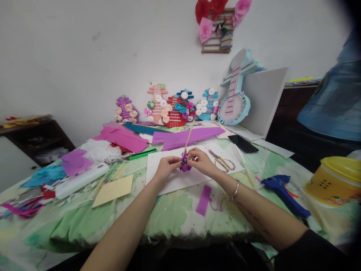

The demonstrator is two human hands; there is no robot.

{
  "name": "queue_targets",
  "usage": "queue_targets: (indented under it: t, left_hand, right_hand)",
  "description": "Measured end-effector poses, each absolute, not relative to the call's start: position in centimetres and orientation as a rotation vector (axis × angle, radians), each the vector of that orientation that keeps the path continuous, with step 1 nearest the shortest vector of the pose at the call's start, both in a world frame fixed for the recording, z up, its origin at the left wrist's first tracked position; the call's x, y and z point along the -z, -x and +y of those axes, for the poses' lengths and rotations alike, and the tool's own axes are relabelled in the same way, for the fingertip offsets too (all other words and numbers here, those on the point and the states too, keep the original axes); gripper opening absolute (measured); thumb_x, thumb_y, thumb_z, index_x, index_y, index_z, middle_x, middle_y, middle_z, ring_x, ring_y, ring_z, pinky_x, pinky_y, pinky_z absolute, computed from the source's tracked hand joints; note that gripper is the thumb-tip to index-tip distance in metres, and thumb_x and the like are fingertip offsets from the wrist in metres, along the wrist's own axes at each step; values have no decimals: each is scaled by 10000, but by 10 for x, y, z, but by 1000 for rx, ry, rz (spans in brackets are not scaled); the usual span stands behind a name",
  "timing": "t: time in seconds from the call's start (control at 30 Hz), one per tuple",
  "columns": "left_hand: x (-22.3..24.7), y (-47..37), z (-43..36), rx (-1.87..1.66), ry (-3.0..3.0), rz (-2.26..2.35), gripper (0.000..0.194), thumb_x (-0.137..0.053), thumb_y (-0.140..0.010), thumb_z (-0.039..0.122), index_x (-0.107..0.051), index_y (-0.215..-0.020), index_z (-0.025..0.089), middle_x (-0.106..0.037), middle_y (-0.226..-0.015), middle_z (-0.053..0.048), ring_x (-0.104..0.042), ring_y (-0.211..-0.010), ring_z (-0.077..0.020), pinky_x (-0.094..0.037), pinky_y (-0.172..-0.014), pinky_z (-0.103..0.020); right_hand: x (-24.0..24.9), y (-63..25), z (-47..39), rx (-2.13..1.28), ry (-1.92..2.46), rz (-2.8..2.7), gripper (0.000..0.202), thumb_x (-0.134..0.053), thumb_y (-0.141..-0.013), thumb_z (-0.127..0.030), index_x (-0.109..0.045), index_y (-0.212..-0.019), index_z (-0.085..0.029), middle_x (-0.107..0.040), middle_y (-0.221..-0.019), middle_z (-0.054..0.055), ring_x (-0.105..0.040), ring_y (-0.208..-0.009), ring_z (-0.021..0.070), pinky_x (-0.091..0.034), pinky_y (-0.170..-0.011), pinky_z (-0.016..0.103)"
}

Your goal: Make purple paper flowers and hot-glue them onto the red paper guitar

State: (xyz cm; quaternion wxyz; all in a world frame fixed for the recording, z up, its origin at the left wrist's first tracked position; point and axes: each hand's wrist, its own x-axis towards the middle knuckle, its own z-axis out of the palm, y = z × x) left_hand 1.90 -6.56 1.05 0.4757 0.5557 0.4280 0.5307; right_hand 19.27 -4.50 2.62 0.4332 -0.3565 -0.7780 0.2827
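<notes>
A purple paper flower with a thin wooden stick rising from it is pinched between both hands over a white sheet. My left hand is closed on the flower's left side, thumb and fingertips at its petals. From the right, my right hand pinches the flower near the foot of the stick. My fingers hide part of the petals. Just right of my right hand lie gold-handled scissors. A purple paper strip rests on the tablecloth in front of the sheet.
At the right are a blue glue gun, a yellow-lidded tub and a black phone. Purple paper lies behind my hands. A cream card and a white bar-shaped object sit left. Several decorated paper instruments line the wall.
</notes>
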Motion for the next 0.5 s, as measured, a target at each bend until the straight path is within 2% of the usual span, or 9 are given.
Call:
queue_targets:
  t: [0.33,0.5]
  left_hand:
    - [-14,-20,-67,-1287,-1376,1044,294,-811,-528,329,-706,-705,118,-693,-650,-57,-612,-598,-158,-472,-640,-287]
    - [-11,-19,-66,-1294,-1375,1096,283,-814,-514,321,-712,-690,123,-701,-665,-63,-617,-611,-166,-468,-641,-288]
  right_hand:
    - [-29,-192,-49,-715,898,-1940,116,-635,-694,-169,-576,-594,-168,-541,-824,3,-480,-669,98,-391,-612,228]
    - [-29,-192,-48,-710,870,-1921,133,-625,-709,-208,-556,-601,-173,-548,-825,3,-493,-682,105,-395,-597,227]
